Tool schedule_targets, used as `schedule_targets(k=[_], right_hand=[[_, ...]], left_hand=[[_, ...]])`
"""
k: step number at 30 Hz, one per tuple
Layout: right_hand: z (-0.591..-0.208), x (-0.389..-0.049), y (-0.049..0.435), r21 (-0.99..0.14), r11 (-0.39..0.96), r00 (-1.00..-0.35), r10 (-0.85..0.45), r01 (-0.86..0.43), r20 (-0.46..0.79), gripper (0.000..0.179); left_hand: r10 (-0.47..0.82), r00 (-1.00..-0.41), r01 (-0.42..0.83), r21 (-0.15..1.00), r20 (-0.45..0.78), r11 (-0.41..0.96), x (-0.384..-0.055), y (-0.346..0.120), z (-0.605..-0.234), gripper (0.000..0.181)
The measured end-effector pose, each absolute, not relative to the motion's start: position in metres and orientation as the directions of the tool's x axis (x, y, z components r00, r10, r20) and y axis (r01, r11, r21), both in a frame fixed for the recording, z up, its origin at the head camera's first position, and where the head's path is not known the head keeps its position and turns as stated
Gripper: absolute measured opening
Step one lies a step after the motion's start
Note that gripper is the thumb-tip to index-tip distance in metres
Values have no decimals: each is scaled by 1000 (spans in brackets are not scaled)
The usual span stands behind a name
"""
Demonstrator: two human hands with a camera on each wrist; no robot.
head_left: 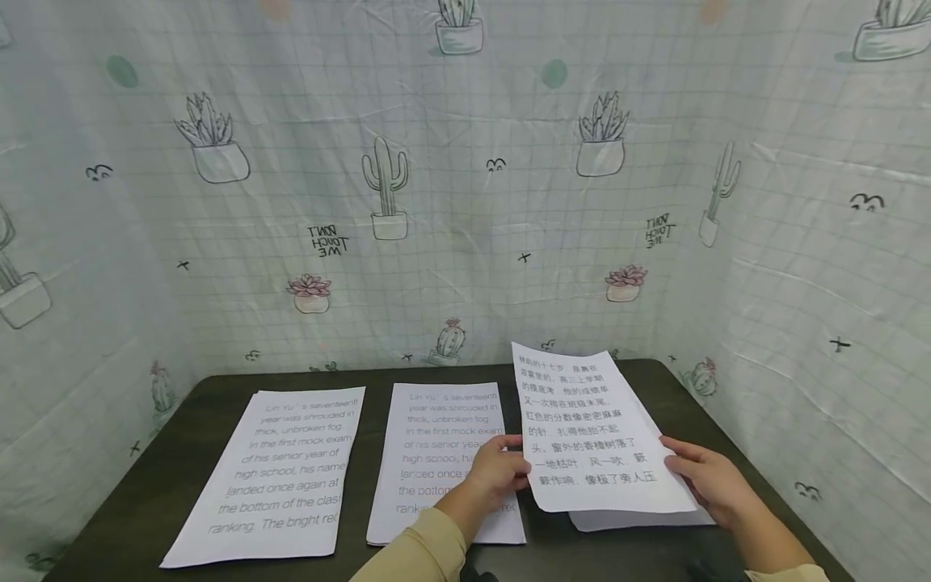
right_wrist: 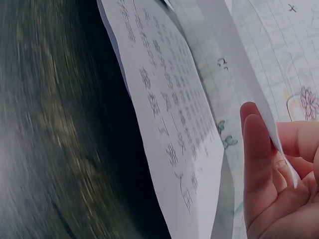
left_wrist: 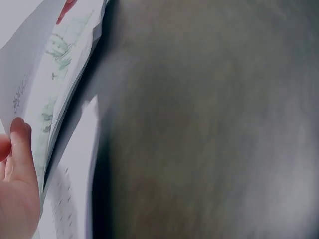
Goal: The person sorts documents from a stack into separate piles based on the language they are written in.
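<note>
A printed sheet of paper (head_left: 582, 436) with Chinese characters is raised and tilted up between both hands. My left hand (head_left: 496, 470) pinches its left edge near the lower corner; the left wrist view shows the fingertips at the edge of the sheet (left_wrist: 22, 59). On the opposite edge, my right hand (head_left: 709, 482) pinches the paper between thumb and fingers, as the right wrist view also shows with the sheet (right_wrist: 244, 69) seen nearly edge-on. Below it lies a stack of Chinese-text pages (head_left: 640, 520), mostly hidden in the head view, its printed top (right_wrist: 164, 99) visible from the right wrist.
Two stacks of English-text pages lie on the dark table (head_left: 240, 384): a left stack (head_left: 280, 477) and a middle stack (head_left: 429, 420), the latter partly behind my left forearm. A cactus-print curtain (head_left: 451, 202) encloses the table at the back and sides.
</note>
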State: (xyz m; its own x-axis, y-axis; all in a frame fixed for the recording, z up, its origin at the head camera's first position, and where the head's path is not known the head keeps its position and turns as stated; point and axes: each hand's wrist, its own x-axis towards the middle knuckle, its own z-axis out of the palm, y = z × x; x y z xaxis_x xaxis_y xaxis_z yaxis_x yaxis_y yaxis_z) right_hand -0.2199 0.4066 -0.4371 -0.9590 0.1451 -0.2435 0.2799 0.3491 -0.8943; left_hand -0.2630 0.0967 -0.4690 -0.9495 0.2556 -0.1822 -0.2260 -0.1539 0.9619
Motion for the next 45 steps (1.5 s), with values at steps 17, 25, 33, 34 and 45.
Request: schedule_targets(k=[17, 25, 33, 34, 45], right_hand=[[-443, -217, 435, -871, 361, -938, 218, 333, -268, 59], [-450, -219, 438, -864, 383, -938, 241, 327, -248, 56], [-453, -219, 438, -867, 370, -934, 255, 332, -249, 55], [-453, -218, 437, -867, 372, -933, 261, 333, -247, 56], [-450, -218, 439, -802, 477, -928, 276, 359, -251, 64]], left_hand=[[227, -952, -244, 955, -203, -168, -250, 133, -476, 48], [196, -952, -261, 959, -237, -107, -249, 136, -476, 44], [195, -945, -289, 950, -263, -119, -248, 136, -476, 44], [198, -944, -294, 947, -266, -130, -248, 136, -476, 45], [220, -942, -286, 949, -254, -130, -246, 132, -468, 51]])
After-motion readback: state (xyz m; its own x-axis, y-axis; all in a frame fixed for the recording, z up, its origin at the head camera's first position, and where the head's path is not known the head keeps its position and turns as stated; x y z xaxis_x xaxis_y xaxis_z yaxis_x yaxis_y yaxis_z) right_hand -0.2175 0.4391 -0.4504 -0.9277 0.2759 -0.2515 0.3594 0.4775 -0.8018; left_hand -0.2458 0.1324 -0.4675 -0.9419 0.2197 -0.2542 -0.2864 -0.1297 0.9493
